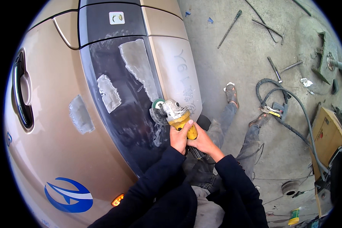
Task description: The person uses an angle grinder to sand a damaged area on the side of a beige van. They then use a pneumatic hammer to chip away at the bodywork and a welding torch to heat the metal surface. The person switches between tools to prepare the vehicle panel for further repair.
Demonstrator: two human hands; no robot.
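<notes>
Both my hands grip a yellow angle grinder [178,116]. My left hand [178,137] wraps the yellow body from the left, and my right hand [202,141] holds its rear end. The grinder's disc [157,111] rests against the dark glossy panel [117,102] of a gold vehicle body [49,125]. Grey filler patches [138,64] mark that dark panel, and another patch [81,114] sits on the gold part.
A concrete floor [235,57] on the right holds loose metal rods and a hammer [275,70], a black hose [288,98], pliers [270,110], a cardboard box [326,133] and a small green-and-yellow can [293,216]. My sandalled feet [231,93] rest beside the vehicle.
</notes>
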